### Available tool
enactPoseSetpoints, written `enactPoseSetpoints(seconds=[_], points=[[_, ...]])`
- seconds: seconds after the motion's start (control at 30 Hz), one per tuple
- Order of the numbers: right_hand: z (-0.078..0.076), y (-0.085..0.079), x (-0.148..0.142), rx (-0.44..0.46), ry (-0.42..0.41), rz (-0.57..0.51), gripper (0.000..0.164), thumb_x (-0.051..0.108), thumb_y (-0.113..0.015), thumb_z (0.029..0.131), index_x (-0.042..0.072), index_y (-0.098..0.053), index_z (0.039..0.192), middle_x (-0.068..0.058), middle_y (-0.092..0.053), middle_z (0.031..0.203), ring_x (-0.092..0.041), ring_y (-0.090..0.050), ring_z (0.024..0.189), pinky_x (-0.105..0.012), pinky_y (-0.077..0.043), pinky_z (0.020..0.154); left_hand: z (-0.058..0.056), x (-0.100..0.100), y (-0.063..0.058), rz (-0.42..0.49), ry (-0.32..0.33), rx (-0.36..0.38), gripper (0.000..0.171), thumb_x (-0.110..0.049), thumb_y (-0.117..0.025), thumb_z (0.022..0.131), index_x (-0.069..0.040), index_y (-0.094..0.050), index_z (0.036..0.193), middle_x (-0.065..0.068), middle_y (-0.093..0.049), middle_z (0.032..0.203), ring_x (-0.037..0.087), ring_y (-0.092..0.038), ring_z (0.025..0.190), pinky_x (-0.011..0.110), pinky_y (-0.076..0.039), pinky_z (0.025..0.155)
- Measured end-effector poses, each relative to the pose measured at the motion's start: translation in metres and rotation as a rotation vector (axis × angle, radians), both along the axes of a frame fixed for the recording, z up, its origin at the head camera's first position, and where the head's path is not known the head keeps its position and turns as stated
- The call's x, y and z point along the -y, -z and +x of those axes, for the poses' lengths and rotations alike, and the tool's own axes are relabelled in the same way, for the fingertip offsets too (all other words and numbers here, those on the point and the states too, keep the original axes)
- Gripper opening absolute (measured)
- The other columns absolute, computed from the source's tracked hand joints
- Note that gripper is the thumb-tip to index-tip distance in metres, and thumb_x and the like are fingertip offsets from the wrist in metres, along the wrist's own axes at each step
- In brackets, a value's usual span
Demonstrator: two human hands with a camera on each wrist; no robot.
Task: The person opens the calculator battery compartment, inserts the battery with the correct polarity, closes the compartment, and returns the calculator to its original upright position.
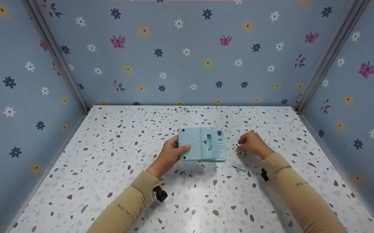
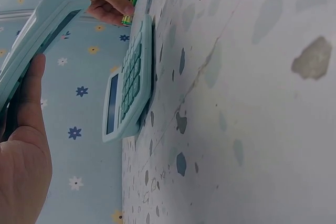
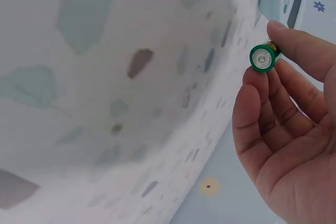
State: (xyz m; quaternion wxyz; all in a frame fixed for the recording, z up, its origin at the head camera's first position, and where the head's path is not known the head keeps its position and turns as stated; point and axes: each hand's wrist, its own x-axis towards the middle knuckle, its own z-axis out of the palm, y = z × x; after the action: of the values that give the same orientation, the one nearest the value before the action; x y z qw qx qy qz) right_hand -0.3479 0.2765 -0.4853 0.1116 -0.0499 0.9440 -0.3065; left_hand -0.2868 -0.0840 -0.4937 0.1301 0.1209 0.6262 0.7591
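Observation:
My left hand point(image 1: 167, 155) grips a light-blue calculator point(image 1: 193, 139) by its left edge, thumb on its upturned back. An open battery compartment point(image 1: 209, 142) shows in that back. Beneath it, partly hidden, a second light-blue calculator point(image 2: 134, 82) rests on the table, keys and screen visible in the left wrist view. To the right, my right hand point(image 1: 253, 144) pinches a small green battery point(image 3: 262, 57) between thumb and fingers, above the table and apart from the calculators. A small light-blue battery cover point(image 1: 238, 167) lies on the table just below that hand.
The white speckled table point(image 1: 125, 194) meets a flower-patterned back wall point(image 1: 180, 64), with similar walls at left and right. Grey metal posts point(image 1: 57, 51) stand in the corners. A black wrist device point(image 1: 160, 194) is worn at the left sleeve.

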Motion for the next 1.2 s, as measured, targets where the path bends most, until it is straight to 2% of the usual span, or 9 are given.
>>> enactPoseSetpoints(seconds=[0.5,0.63,0.9,1.2], points=[[0.007,-0.022,0.001,-0.153,-0.014,-0.084,0.024,0.010,-0.079,0.098,-0.005,-0.078,0.117,-0.020,-0.075,0.108,-0.026,-0.069,0.092,-0.041,-0.061,0.080,-0.001,0.001,0.000,0.018,0.003,-0.009,0.060,-0.006,-0.069,0.105,0.000,-0.046,0.161,0.026,-0.064,0.146,0.026,-0.073,0.122,0.039,-0.064,0.104],[0.010,-0.027,0.002,-0.196,-0.011,-0.108,0.024,0.010,-0.080,0.098,-0.004,-0.078,0.117,-0.020,-0.075,0.107,-0.027,-0.068,0.093,-0.040,-0.060,0.080,-0.001,0.000,0.000,0.007,-0.001,0.000,0.061,-0.007,-0.070,0.105,0.000,-0.046,0.161,0.026,-0.063,0.148,0.027,-0.072,0.124,0.040,-0.064,0.104],[0.018,-0.037,0.007,-0.270,-0.012,-0.126,0.021,0.008,-0.080,0.098,-0.003,-0.078,0.116,-0.018,-0.075,0.099,-0.022,-0.066,0.085,-0.034,-0.056,0.073,-0.002,0.001,0.000,0.017,-0.003,0.004,0.060,-0.006,-0.070,0.105,-0.001,-0.048,0.160,0.026,-0.063,0.148,0.027,-0.073,0.124,0.040,-0.064,0.104],[0.028,-0.045,0.016,-0.316,-0.033,-0.161,0.023,0.007,-0.078,0.099,-0.004,-0.078,0.118,-0.020,-0.078,0.105,-0.026,-0.073,0.091,-0.039,-0.063,0.080,-0.002,0.000,0.000,0.018,0.001,0.008,0.060,-0.007,-0.070,0.105,-0.001,-0.048,0.160,0.024,-0.064,0.147,0.026,-0.073,0.123,0.039,-0.064,0.104]])
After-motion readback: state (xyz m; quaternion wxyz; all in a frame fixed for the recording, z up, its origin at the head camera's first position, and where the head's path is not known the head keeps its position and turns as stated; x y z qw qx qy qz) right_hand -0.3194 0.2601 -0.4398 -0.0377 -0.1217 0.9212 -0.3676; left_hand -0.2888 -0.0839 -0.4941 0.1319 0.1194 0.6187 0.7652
